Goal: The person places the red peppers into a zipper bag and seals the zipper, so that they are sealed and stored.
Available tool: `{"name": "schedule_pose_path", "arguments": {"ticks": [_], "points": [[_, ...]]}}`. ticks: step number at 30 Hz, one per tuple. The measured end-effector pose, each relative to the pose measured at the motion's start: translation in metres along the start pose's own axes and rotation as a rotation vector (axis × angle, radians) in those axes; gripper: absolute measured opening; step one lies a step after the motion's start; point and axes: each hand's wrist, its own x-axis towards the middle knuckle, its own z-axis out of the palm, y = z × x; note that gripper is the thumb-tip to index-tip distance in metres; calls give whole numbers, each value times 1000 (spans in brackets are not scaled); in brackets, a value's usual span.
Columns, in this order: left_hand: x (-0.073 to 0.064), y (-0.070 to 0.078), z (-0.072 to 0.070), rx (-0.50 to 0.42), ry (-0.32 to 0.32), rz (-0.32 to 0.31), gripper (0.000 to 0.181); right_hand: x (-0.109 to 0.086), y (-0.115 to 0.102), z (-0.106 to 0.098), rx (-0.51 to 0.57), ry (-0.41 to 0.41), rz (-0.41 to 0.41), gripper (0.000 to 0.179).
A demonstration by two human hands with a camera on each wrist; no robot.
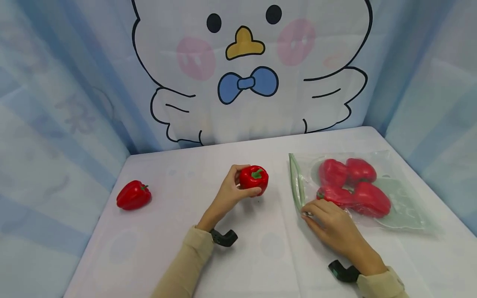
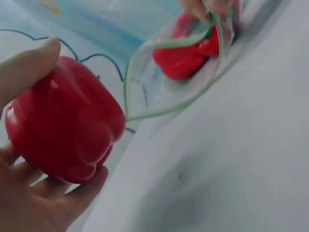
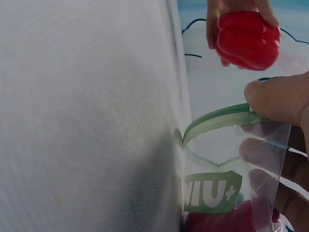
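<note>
A red bell pepper (image 1: 254, 181) with a green stem is held in my left hand (image 1: 226, 193), thumb on one side and fingers on the other, over the middle of the table. My right hand (image 1: 333, 227) pinches the near end of the green zip edge (image 1: 295, 182) of a clear zip bag (image 1: 402, 198). In the left wrist view the bag's mouth (image 2: 126, 92) gapes toward the held pepper, which is outside it. Several red peppers (image 1: 372, 199) lie inside the bag. The right wrist view shows the thumb (image 3: 270, 99) on the zip edge and fingers behind the clear plastic.
Another red bell pepper (image 1: 133, 195) lies on its side at the left of the white-covered table (image 1: 156, 248). A curtain (image 1: 246, 111) with a cartoon bird stands along the back edge, and blue curtains (image 1: 56, 145) hang at both sides.
</note>
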Motion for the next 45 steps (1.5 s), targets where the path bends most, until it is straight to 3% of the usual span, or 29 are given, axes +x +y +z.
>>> {"name": "schedule_pose_path", "arguments": {"ticks": [1,4,9,14,17,27,35,39,45], "points": [[2,-1,3,-26,1,-27,74,0,0,0,-6,-8,1,18],[9,-1,15,-110,13,-112,71,0,-2,1,-27,-25,8,35],[24,2,36,-224,57,-259,70,0,-2,1,-50,-37,19,38],[34,9,55,-264,95,-380,80,1,-2,0,-63,-51,32,38],[37,13,65,-270,91,-418,83,1,-2,0,-66,-60,36,39],[51,20,91,-310,97,-416,75,1,-2,2,-84,-79,43,39],[62,14,102,-441,99,-401,74,0,-4,3,-84,-89,64,40],[62,8,102,-423,84,-402,73,0,-4,4,-65,-77,43,42],[64,6,97,-355,19,-330,68,2,-2,1,-59,-55,20,40]]}}
